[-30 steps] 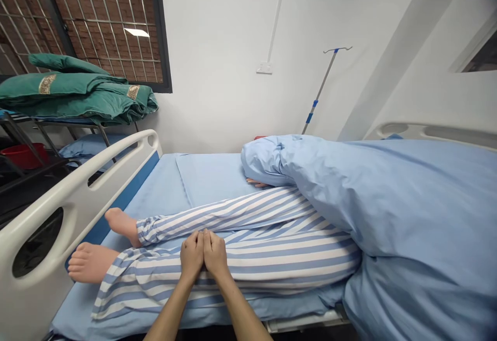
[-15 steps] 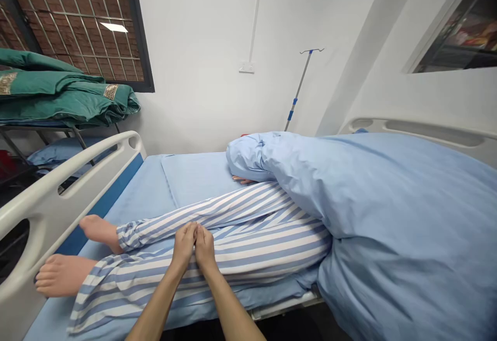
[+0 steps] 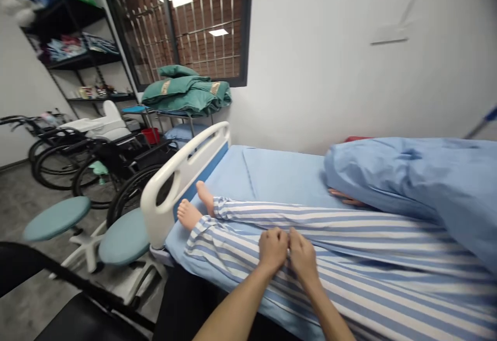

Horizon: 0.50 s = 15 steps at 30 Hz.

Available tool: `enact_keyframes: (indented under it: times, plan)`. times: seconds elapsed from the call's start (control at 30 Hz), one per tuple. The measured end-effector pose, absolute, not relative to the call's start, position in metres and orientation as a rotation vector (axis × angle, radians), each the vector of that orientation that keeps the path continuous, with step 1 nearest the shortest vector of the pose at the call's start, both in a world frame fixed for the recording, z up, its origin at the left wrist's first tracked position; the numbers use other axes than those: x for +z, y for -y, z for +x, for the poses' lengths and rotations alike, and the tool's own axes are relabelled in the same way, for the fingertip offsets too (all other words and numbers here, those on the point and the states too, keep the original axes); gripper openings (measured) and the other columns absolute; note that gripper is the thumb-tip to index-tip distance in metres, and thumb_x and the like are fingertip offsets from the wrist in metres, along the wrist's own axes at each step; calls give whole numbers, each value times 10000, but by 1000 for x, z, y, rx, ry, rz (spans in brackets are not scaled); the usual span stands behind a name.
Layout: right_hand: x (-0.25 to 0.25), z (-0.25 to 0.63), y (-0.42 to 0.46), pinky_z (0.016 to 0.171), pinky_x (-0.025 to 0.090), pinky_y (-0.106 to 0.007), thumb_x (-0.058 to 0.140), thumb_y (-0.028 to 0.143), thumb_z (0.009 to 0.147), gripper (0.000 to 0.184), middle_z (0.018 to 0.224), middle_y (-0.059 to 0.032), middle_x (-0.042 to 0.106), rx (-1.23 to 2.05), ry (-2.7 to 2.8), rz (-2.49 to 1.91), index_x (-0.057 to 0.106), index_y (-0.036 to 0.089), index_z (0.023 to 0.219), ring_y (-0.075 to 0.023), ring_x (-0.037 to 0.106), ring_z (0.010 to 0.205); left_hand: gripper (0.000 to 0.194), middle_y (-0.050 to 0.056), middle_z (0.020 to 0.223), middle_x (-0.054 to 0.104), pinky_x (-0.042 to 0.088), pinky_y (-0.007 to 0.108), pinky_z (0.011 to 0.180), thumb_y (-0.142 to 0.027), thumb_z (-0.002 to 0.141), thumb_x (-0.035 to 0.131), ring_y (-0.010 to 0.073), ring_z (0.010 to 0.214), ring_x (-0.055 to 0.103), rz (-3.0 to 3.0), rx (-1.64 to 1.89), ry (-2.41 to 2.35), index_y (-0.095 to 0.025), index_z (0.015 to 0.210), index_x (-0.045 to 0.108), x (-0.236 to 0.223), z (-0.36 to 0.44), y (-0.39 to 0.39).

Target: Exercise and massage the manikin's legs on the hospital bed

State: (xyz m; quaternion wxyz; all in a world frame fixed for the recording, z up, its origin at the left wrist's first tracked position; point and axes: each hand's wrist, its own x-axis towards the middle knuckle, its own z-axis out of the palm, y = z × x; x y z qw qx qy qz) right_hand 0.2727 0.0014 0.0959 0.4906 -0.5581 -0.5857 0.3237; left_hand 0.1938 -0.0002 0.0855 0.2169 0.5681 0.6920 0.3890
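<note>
Two curled hands point(image 3: 273, 249) point(image 3: 303, 254) over striped trousers point(image 3: 330, 222)

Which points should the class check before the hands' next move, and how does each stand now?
1. Left hand and right hand both in view: ok.
2. Hands side by side at the striped trousers: ok.
3. Cloth gripped in the fingers: cannot tell.
4. Both feet uncovered: ok.
5. Quilt clear of the fingers at its edge: not ok, it partly covers them.
</note>
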Motion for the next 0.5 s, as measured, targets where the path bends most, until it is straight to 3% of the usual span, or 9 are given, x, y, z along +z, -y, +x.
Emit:
enact_keyframes:
  times: [0.17,0.5]
  plan:
    - [97,294,2,477,300,-259,285,610,796,513,434,10,368,647,1530,-1466,348,204,490,-130,360,462,364,59,767,670,320,265,659,-307,831,320,153,710,536,1565,983,-1978,-205,719,651,86,196,6]
    - [76,299,2,521,324,-261,265,580,815,495,471,-5,446,636,1499,-1511,371,201,516,-139,391,503,332,40,688,651,305,249,629,-306,802,367,132,645,502,1568,948,-1974,-194,661,646,89,198,4]
